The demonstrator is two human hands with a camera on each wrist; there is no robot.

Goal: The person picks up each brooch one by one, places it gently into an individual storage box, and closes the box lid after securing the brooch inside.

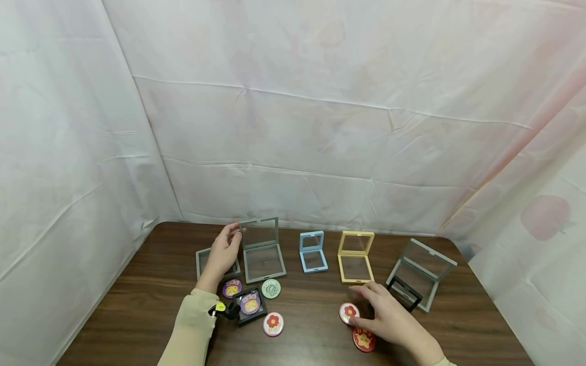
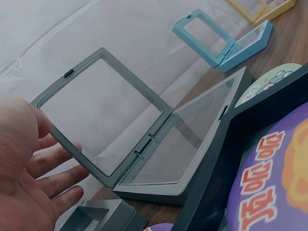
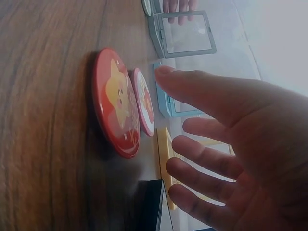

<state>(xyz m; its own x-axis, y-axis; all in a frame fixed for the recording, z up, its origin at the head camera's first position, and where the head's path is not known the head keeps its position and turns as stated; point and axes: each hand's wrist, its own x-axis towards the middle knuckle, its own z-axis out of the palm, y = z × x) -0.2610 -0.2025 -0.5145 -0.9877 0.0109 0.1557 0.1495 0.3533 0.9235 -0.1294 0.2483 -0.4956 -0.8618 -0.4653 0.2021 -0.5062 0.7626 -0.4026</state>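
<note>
My left hand [image 1: 223, 251] [image 2: 29, 168] has its thumb and fingers at the left edge of the raised lid of a large grey display case [image 1: 264, 262] [image 2: 103, 115], pinching that edge. Over the right side of the table, my right hand [image 1: 389, 315] [image 3: 240, 144] has its fingers spread and holds nothing. Close to its thumb lie a white badge with a red flower [image 1: 349, 311] [image 3: 144, 101] and a red star badge [image 1: 363, 339] [image 3: 115, 101], nearly touching each other.
Open blue [image 1: 313, 261] and yellow [image 1: 356, 268] cases stand mid-table. Another open grey case [image 1: 423, 277] and a black case [image 1: 409, 294] are at right. Near my left arm are a black case with a purple badge [image 1: 250, 303], a green badge [image 1: 271, 288] and a flower badge [image 1: 273, 324].
</note>
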